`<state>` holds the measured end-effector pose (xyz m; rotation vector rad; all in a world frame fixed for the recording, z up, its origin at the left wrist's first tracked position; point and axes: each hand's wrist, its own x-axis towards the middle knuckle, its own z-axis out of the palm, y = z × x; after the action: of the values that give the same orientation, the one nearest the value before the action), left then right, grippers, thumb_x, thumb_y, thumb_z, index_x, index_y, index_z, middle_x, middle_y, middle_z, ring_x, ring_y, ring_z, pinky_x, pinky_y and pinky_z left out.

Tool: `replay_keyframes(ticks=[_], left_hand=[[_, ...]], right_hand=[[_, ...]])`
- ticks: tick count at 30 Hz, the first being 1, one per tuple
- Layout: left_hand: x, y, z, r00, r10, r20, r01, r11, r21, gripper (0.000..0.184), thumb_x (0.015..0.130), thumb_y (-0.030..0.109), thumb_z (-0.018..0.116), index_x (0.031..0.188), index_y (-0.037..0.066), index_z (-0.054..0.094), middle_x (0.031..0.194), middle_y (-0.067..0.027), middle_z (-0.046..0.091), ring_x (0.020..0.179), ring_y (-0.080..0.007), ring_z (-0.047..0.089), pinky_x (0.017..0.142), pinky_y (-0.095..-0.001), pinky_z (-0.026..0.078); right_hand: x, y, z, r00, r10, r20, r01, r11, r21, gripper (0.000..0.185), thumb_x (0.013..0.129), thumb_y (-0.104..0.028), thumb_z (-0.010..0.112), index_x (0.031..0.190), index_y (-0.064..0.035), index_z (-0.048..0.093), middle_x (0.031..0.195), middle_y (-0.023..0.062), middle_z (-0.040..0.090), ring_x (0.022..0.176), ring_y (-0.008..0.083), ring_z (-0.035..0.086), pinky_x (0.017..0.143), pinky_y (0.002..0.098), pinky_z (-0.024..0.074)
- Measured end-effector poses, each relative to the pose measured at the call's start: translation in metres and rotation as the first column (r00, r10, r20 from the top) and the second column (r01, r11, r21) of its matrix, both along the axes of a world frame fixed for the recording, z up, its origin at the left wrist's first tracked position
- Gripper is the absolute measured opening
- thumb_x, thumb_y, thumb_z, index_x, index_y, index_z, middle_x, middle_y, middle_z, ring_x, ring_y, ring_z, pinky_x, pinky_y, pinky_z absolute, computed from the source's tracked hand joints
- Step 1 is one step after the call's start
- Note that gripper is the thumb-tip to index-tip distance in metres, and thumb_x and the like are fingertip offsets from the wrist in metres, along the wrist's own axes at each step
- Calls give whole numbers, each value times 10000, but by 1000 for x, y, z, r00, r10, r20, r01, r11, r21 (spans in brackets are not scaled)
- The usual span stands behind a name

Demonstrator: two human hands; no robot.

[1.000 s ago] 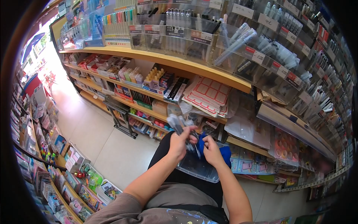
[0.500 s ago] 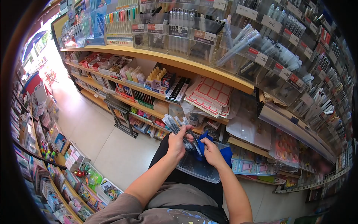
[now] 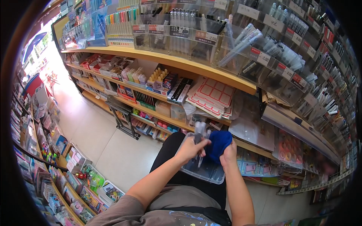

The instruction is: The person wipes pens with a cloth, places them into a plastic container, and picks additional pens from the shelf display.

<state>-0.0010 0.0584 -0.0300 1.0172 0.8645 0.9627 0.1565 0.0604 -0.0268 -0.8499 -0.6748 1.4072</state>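
Note:
My left hand (image 3: 190,150) is closed around a bunch of pens (image 3: 200,131) with clear barrels, their upper ends blurred. A bright blue cloth (image 3: 218,146) hangs bunched from my right hand (image 3: 229,153), whose fingers are closed on its edge. Cloth and pens are close together, but I cannot tell whether they touch. Below both hands a clear plastic bin (image 3: 212,177) rests on my lap. The lower ends of the pens point down over it.
Ahead, a wooden shelf (image 3: 166,56) carries clear pen racks with price tags. Lower shelves hold boxed stationery and red-framed label sheets (image 3: 213,94). A folding stool (image 3: 122,116) stands on the tiled floor. Another goods shelf (image 3: 62,180) runs along the left.
The blue cloth has come up and spread out in my right hand, which has shifted right. My left hand has moved right with the pens, now more upright. More of the bin shows.

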Motion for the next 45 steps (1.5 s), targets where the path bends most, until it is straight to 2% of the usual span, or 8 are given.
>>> replay_keyframes(ticks=[4, 8, 18, 24, 30, 37, 40, 45], left_hand=[[11, -4, -10, 951, -180, -253, 188, 982, 7, 240, 846, 222, 597, 734, 13, 563, 508, -27, 520, 421, -97, 497, 406, -224, 376], [7, -5, -2, 900, -248, -358, 253, 967, -34, 252, 846, 232, 598, 708, 27, 548, 502, -25, 513, 420, -96, 482, 406, -231, 370], [3, 0, -1, 979, -171, -111, 164, 984, -71, 193, 853, 203, 586, 861, 11, 611, 561, -16, 525, 473, -81, 477, 439, -218, 370], [4, -4, 8, 989, -120, -85, 117, 992, -40, 178, 846, 189, 594, 856, 11, 593, 552, -3, 499, 473, -84, 457, 447, -216, 343], [6, 0, 1, 996, -80, -37, 80, 997, -18, 156, 861, 155, 568, 848, 3, 601, 616, -22, 542, 469, -78, 464, 437, -215, 352], [7, -5, 6, 997, -72, -37, 69, 995, -77, 199, 868, 205, 563, 877, 6, 578, 622, -49, 567, 518, -100, 547, 461, -218, 412], [11, -1, -5, 997, 65, -45, -68, 995, -78, 190, 866, 148, 558, 950, -21, 547, 720, -69, 582, 521, -126, 573, 488, -241, 494], [9, 5, -6, 970, 233, -65, -230, 972, 53, 153, 855, 148, 579, 863, -5, 590, 533, -1, 515, 428, -70, 478, 389, -212, 361]], right_hand=[[-8, -3, -1, 967, 14, 253, -53, 987, 149, 212, 819, -67, 580, 1027, -28, 563, 960, 41, 603, 861, 120, 569, 778, 243, 447], [-6, -2, -2, 959, 14, 283, -59, 987, 148, 204, 797, -14, 572, 1000, -28, 574, 931, 31, 607, 827, 113, 574, 751, 230, 454], [4, 7, -12, 982, -177, -70, 178, 984, 8, 100, 824, -51, 558, 921, -36, 578, 822, 76, 623, 702, 166, 602, 639, 261, 499], [20, 17, -22, 866, 193, -461, -264, 960, -94, 282, 890, -264, 435, 946, -22, 569, 876, 166, 624, 812, 294, 609, 730, 388, 502], [13, 8, -10, 871, 226, -437, -289, 954, -84, 199, 866, -189, 492, 945, -29, 579, 858, 107, 626, 782, 233, 607, 706, 352, 502], [5, 3, -11, 968, 250, 12, -250, 968, -38, 167, 875, -193, 519, 912, -38, 568, 819, 77, 609, 727, 175, 597, 662, 294, 496], [-2, 3, -2, 991, 7, -135, -24, 993, -119, 146, 883, -138, 490, 915, -24, 576, 828, 59, 618, 713, 149, 588, 668, 268, 479], [1, 3, -10, 977, 81, 198, -64, 994, -92, 224, 898, -218, 490, 930, -34, 613, 824, 22, 616, 698, 99, 568, 651, 227, 453]])
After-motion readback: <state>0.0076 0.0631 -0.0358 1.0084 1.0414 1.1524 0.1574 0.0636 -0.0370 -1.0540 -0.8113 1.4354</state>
